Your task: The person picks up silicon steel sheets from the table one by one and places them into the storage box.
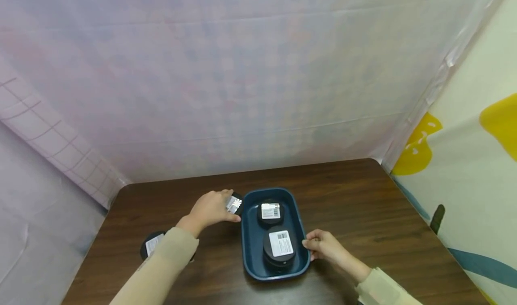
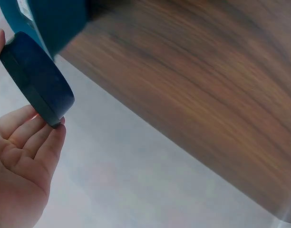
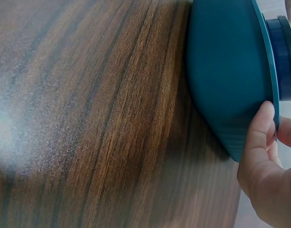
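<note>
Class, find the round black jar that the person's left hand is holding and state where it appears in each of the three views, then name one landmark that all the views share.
Head view: the held jar sits left of centre, just outside the blue tray's upper-left rim, in the left hand.
Left wrist view: upper left, edge-on above the palm.
Right wrist view: not in it.
Shared landmark: the blue tray on the dark wooden table.

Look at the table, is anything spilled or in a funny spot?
Nothing is spilled or broken. Two black jars sit upside-down-looking, labels up, inside the blue tray. One more jar sits alone on the table by the left sleeve, away from the rest. The left hand holds another jar beside the tray; the right hand grips its rim.
</note>
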`<action>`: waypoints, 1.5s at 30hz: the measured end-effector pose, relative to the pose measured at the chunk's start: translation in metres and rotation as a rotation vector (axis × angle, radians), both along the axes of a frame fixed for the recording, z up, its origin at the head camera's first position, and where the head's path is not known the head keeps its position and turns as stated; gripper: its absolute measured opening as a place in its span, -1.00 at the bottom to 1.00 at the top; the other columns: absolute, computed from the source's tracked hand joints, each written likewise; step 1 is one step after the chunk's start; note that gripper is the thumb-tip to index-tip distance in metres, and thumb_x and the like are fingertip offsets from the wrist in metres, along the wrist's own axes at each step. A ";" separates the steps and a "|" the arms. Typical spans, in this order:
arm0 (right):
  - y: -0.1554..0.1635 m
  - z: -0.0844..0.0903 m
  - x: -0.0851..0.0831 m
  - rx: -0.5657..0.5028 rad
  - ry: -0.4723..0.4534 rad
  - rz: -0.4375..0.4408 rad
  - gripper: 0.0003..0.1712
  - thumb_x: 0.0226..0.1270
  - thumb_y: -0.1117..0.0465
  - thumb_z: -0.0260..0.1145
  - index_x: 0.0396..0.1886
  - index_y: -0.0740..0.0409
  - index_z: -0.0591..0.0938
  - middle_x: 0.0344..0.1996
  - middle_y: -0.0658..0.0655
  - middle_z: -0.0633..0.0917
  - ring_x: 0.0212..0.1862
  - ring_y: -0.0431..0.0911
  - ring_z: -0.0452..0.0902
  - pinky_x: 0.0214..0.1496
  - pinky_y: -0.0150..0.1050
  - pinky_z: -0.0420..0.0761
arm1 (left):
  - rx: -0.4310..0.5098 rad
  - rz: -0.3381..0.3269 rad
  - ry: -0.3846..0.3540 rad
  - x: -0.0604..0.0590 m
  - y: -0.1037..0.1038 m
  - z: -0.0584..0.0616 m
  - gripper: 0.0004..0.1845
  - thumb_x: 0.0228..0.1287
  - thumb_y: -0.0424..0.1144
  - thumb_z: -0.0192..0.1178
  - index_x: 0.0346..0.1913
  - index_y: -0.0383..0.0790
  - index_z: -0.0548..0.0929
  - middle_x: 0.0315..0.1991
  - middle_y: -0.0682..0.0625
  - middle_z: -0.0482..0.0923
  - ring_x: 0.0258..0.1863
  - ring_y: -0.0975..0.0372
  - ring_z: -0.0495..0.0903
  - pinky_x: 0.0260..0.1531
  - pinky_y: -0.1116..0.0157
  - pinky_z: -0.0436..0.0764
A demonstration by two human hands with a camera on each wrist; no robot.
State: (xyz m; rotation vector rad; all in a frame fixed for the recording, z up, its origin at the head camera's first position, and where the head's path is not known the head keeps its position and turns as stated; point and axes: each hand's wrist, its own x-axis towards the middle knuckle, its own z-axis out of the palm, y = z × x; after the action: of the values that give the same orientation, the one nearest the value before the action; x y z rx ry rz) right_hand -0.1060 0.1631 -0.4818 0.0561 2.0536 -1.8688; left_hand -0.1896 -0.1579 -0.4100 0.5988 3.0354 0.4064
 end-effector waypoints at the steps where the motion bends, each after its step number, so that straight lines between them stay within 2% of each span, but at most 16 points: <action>1: 0.000 -0.001 0.000 0.000 0.002 -0.003 -0.71 0.18 0.35 0.22 -0.21 0.48 0.38 -0.56 0.07 0.45 -0.55 -0.17 0.39 -0.54 -0.37 0.53 | 0.000 -0.005 -0.002 -0.001 0.003 0.001 -0.02 -0.24 0.23 0.43 0.23 -0.33 0.43 0.16 -0.21 0.45 -0.07 0.02 0.57 -0.09 0.09 0.57; 20: -0.009 -0.002 0.001 -0.031 0.020 -0.005 -0.73 0.16 0.34 0.24 -0.25 0.44 0.39 -0.58 0.06 0.45 -0.55 -0.17 0.39 -0.54 -0.38 0.52 | -0.017 -0.095 -0.022 -0.005 0.051 -0.006 -0.02 -0.22 0.24 0.42 0.24 -0.32 0.42 0.20 -0.18 0.42 0.11 0.03 0.48 0.08 0.11 0.50; 28: -0.012 -0.001 0.004 -0.031 0.015 -0.016 -0.73 0.15 0.34 0.25 -0.26 0.44 0.40 -0.58 0.06 0.45 -0.55 -0.16 0.39 -0.55 -0.37 0.52 | -0.059 -0.164 -0.001 -0.008 0.070 -0.006 -0.07 -0.24 0.22 0.44 0.18 -0.33 0.49 0.10 -0.15 0.52 -0.12 0.10 0.57 -0.09 0.19 0.57; 45: -0.015 0.004 0.012 -0.022 0.003 -0.029 -0.73 0.16 0.35 0.25 -0.25 0.45 0.40 -0.56 0.07 0.47 -0.58 -0.16 0.39 -0.55 -0.36 0.52 | -0.101 -0.161 -0.032 -0.007 0.086 -0.017 -0.05 -0.21 0.24 0.42 0.22 -0.31 0.44 0.13 -0.13 0.51 0.00 0.08 0.53 0.02 0.18 0.53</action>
State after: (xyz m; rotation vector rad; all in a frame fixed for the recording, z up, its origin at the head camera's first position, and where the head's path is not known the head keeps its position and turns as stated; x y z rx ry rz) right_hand -0.0936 0.1481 -0.4778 0.0779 2.0442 -1.9096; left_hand -0.1969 -0.0718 -0.4274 0.8143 2.9279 0.2533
